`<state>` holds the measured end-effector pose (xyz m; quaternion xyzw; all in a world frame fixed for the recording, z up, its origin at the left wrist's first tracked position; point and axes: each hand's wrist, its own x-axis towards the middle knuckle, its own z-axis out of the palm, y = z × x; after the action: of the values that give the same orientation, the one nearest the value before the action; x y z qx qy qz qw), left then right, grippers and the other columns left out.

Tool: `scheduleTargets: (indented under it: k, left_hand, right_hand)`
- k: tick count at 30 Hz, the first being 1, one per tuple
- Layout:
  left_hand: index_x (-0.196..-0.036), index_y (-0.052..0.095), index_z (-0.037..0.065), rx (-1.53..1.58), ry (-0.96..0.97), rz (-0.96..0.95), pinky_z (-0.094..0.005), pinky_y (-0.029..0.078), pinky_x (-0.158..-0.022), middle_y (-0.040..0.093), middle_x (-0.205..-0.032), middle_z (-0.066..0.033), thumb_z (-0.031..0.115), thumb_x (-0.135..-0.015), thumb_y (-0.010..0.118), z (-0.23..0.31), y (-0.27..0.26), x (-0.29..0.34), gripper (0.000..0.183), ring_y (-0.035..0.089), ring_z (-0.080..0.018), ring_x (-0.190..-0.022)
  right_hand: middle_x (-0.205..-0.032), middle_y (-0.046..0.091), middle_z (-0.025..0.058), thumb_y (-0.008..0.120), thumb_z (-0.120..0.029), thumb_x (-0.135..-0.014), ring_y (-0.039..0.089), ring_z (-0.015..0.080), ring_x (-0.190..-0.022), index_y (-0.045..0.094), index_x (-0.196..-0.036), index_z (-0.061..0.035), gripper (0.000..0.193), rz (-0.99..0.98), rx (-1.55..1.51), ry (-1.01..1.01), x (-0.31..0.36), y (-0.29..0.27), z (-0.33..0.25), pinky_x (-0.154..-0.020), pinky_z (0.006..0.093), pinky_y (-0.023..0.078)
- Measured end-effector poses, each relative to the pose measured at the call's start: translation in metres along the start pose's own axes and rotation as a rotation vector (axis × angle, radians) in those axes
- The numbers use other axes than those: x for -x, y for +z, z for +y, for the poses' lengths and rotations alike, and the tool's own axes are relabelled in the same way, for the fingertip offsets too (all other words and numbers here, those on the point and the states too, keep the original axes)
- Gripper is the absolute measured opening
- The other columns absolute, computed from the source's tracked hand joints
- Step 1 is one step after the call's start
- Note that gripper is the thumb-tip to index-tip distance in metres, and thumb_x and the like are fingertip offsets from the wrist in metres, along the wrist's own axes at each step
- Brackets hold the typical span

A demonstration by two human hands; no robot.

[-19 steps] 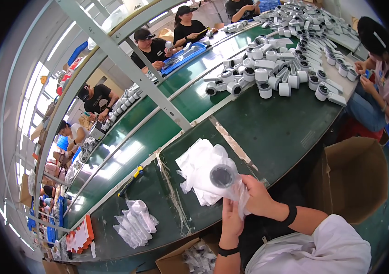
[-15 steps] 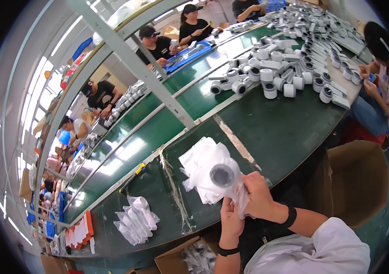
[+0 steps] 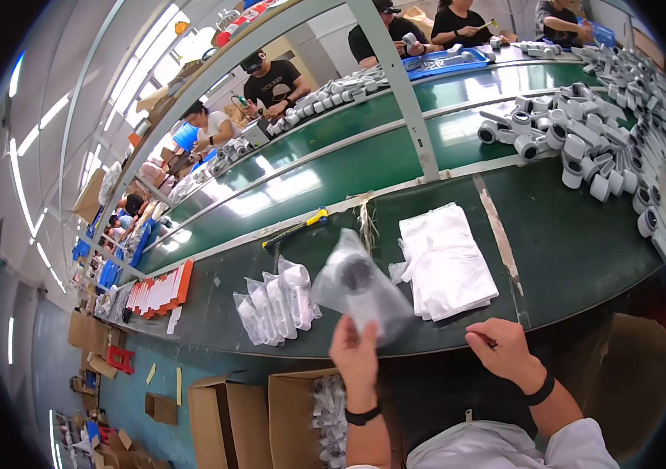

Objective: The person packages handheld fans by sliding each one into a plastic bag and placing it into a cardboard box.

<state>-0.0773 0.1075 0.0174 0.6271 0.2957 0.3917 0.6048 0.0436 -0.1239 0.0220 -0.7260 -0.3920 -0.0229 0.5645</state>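
The clear-bagged, pale plastic part with a dark round end [image 3: 355, 275] is probably light and stiff inside soft, slippery film, best gripped around its firm body. It sits mid-frame, just above the left hand [image 3: 357, 356], which pinches its lower end; the right hand [image 3: 503, 352], lower right of centre, curls its fingers together, apparently empty.
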Motion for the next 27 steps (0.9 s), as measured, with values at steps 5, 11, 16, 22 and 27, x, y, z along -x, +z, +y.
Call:
scheduleTargets:
  k: [5,11,16,22,27]
  left_hand:
    - [-0.120,0.059,-0.008,-0.645,0.215,0.329,-0.0340,0.050,-0.080,0.067,-0.100,-0.0167,0.015,-0.083,0.074,-0.034,-0.055,-0.059,0.046,0.064,-0.0248,-0.087]
    - [-0.114,0.062,-0.005,-1.002,0.334,0.372,-0.0443,0.049,-0.084,0.065,-0.103,-0.0234,0.023,-0.082,0.072,-0.052,-0.073,-0.083,0.044,0.061,-0.0407,-0.097]
    - [-0.111,0.062,-0.001,-1.120,0.321,0.313,-0.0441,0.046,-0.091,0.058,-0.116,-0.0213,0.034,-0.078,0.076,-0.029,-0.061,-0.074,0.050,0.056,-0.0390,-0.108]
    - [-0.125,0.057,0.007,-1.325,0.333,0.398,-0.0663,0.036,-0.094,0.041,-0.138,-0.0188,0.054,-0.071,0.075,-0.003,-0.100,-0.101,0.074,0.035,-0.0425,-0.128]
    - [-0.139,0.046,0.017,-1.594,-0.081,0.048,-0.0824,0.015,-0.097,0.022,-0.154,-0.0143,0.071,-0.067,0.067,0.005,-0.091,-0.119,0.092,0.008,-0.0496,-0.142]
  right_hand:
    - [-0.070,0.065,0.0097,0.072,-0.012,-0.084,0.060,0.0133,-0.057,0.070,-0.091,0.0000,0.014,-0.012,-0.083,0.203,0.005,0.003,0.028,-0.053,0.0259,0.046]
    - [-0.074,0.068,0.0093,0.070,-0.012,-0.086,0.062,0.0114,-0.062,0.070,-0.091,0.0017,0.015,0.001,-0.119,0.329,0.007,0.006,0.044,-0.056,0.0245,0.048]
    - [-0.073,0.067,0.0065,0.069,-0.010,-0.086,0.059,0.0084,-0.062,0.069,-0.091,0.0020,0.013,0.010,-0.116,0.323,0.010,0.006,0.047,-0.056,0.0232,0.047]
    - [-0.072,0.066,0.0051,0.068,-0.007,-0.087,0.056,0.0064,-0.061,0.068,-0.090,0.0017,0.009,0.021,-0.121,0.283,0.011,0.008,0.046,-0.054,0.0225,0.045]
    - [-0.070,0.065,0.0091,0.070,-0.007,-0.084,0.059,0.0114,-0.056,0.068,-0.087,0.0011,0.009,0.041,-0.043,0.198,0.010,0.012,0.046,-0.052,0.0241,0.046]
